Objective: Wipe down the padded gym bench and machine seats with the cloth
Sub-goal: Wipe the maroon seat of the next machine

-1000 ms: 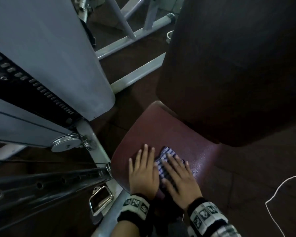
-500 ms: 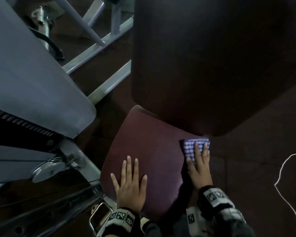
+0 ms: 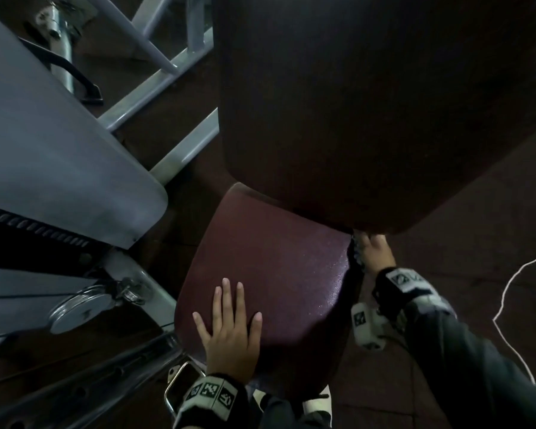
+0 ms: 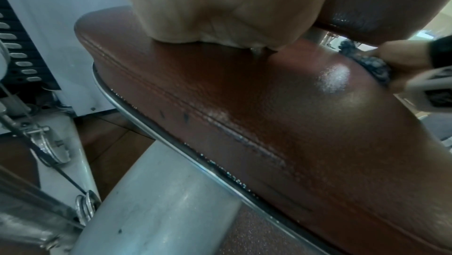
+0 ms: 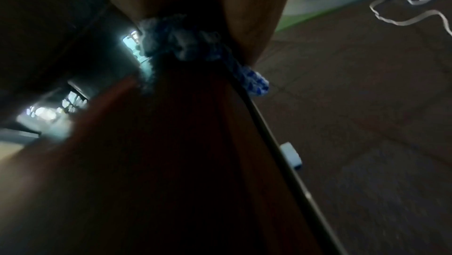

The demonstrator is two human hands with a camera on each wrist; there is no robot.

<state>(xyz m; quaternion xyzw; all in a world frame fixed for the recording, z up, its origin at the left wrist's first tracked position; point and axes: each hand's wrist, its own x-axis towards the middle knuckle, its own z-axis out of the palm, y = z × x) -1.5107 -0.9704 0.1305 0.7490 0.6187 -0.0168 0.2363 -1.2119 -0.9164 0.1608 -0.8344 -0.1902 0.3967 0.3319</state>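
— Pressing flat on the seat pad, near its front edge: left hand, fingers straight and spread, holding nothing.

— And beside the seat pad's right edge?

— Right hand, tucked just under the lower lip of the dark backrest pad. Pushing the checked cloth against the side of the seat pad. Bunched there, blue and white, caught between palm and upholstery.

— Curled around it or flat?

— Hard to say from the blurred right wrist view; cloth wedged under the hand, fingertips hidden by the backrest pad. Cannot tell whether that grip is closed.

— Anything on the seat pad itself?

— Maroon, grained, with a glossy highlight toward its right side. Double seam along the front.

— Left of the seat pad?

— Grey machine shroud with the weight stack below it, and a chrome pulley disc. Pale steel post underneath the seat pad.

— Right of it?

— Dark tiled floor, a thin white cable snaking across.
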